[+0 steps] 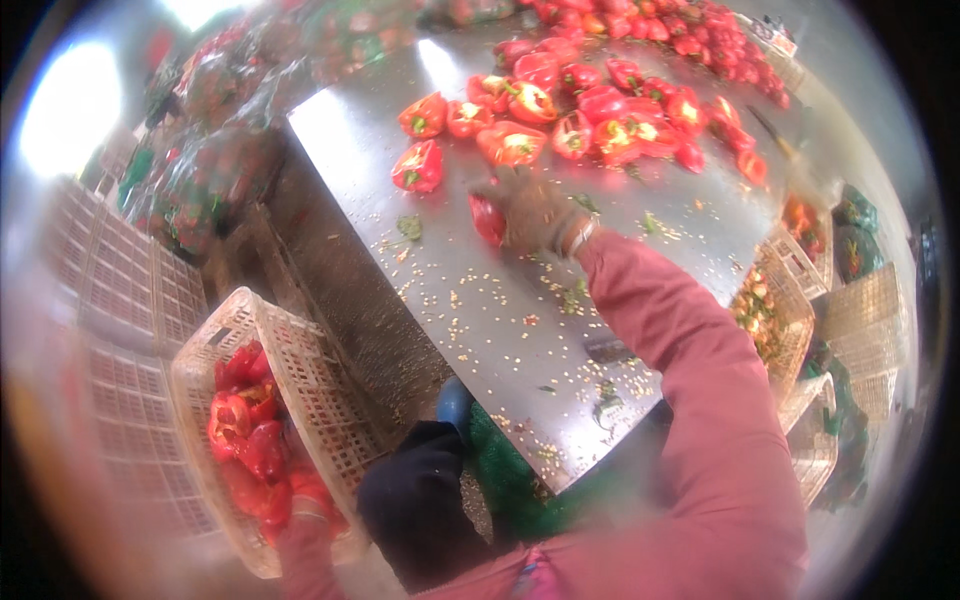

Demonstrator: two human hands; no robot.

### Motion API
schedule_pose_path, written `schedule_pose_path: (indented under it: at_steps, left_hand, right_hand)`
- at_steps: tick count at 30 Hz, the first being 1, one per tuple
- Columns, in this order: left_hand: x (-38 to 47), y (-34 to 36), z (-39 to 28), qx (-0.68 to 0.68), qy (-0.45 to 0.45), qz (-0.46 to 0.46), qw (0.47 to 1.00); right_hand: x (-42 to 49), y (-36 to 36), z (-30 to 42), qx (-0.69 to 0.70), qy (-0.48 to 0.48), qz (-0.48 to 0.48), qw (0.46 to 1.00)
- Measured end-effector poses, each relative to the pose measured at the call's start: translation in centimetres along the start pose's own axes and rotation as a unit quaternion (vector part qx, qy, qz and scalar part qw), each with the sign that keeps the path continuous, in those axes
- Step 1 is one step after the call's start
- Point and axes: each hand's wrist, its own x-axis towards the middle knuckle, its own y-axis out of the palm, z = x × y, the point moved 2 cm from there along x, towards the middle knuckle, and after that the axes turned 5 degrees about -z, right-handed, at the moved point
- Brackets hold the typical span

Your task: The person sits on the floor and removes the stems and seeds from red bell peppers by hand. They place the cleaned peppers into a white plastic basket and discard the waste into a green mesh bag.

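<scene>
My right hand [536, 210], in a brown work glove, is over the metal table with its fingers around a red bell pepper piece [487, 219]. Just beyond it lie halved red bell peppers [511, 142], several with pale cores showing. Down at the lower left, my left hand [306, 501] reaches into a plastic crate [319, 382] of red pepper pieces [259, 442]. Its fingers are hidden among the peppers, so whether it grips one cannot be told.
Seeds and leaf scraps litter the metal table [480, 352]. A larger pepper heap [675, 37] covers its far end, near a knife [772, 133]. Crates with trimmings [759, 319] stand along the right side. Bagged peppers [217, 180] and stacked crates [127, 262] are at the left.
</scene>
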Motion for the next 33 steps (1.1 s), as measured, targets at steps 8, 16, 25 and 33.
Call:
schedule_pose_path:
  at_steps: [8,16,25,33]
  left_hand:
    - [1.0,-18.1,-14.6,-0.154,0.008,-0.183,0.971]
    - [4.2,-15.6,-40.7,-0.569,0.249,-0.031,0.783]
    - [5.3,-9.6,-43.2,-0.821,0.037,0.255,0.509]
    - [5.7,-8.6,-43.4,-0.726,0.253,0.093,0.633]
  right_hand:
    - [-15.5,-7.6,0.5,0.344,0.230,-0.089,0.906]
    - [-22.3,-13.7,12.8,0.506,0.191,-0.185,0.820]
    - [-26.3,-10.8,9.1,0.599,0.219,-0.137,0.758]
    - [-25.1,-12.0,10.1,0.445,0.142,-0.164,0.869]
